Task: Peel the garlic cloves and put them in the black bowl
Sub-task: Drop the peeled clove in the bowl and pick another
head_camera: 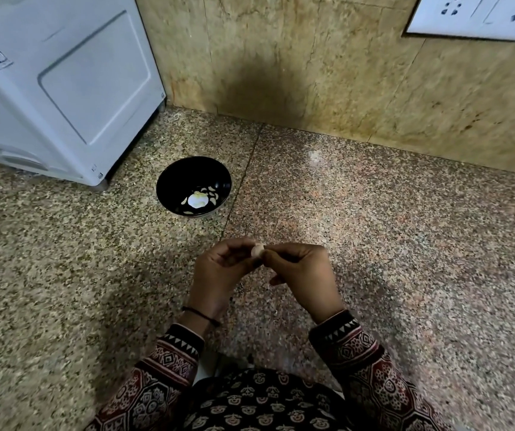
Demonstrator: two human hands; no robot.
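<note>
While the garlic clove (pixel 257 250) is held between both hands above the speckled stone surface (pixel 374 228), I judge peeling to be the step in hand.

1. Clove: pale and rounded, showing only between the fingertips. I cannot tell how much skin is left on it.
2. Left hand (pixel 219 269): the fingers are curled and pinch the clove from the left, probably to steady it.
3. Right hand (pixel 299 272): the thumb and forefinger are pressed together at the clove's right end, a hold suited to pulling skin away. The other fingers are folded in.
4. Black bowl (pixel 169 175): it stands ahead and to the left, well apart from the hands and near a white appliance (pixel 63 88). It holds several peeled cloves (pixel 214 199) and a pale patch (pixel 197 200) I cannot identify.

The bowl's position leaves a clear forward reach for the drop.
</note>
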